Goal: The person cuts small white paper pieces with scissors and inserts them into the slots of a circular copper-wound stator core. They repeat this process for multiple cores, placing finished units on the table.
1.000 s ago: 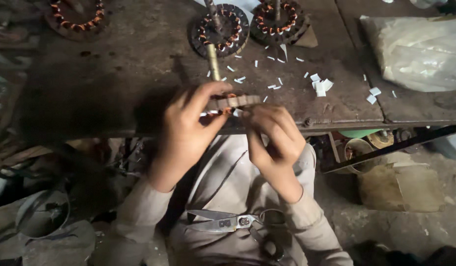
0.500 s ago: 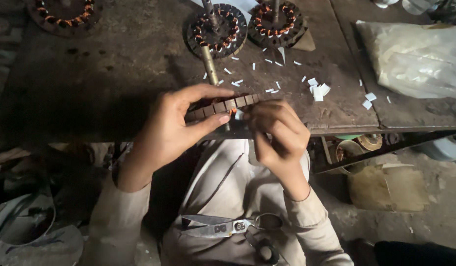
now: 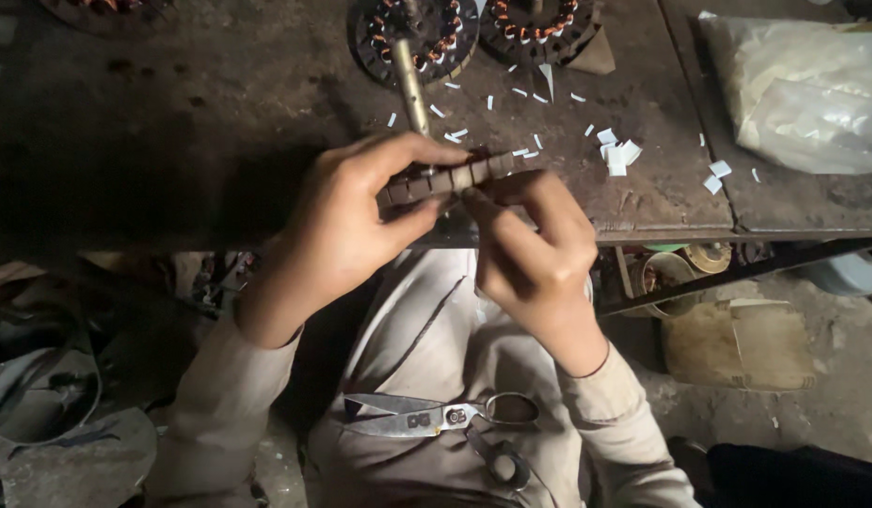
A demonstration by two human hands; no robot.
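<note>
Slotted metal core [image 3: 450,179], seen edge-on as a dark toothed strip, lies with its long axis nearly level across the view, its right end tilted slightly up toward the tabletop [image 3: 172,122]. It hangs just above the tabletop's near edge, over the person's lap. The left hand [image 3: 346,226] holds it, thumb below and fingers curled over the top; the right hand [image 3: 530,254] pinches at its lower edge near the middle, fingers closed narrow on it. Two wound stators [image 3: 412,38] sit at the far edge of the tabletop, with a third partly visible at the far left. One pair of scissors [image 3: 436,414] rests on the lap. Small white paper slips [image 3: 616,155] lie scattered, too many to count surely. Compared with half a second ago, the core's angle is much the same.
</note>
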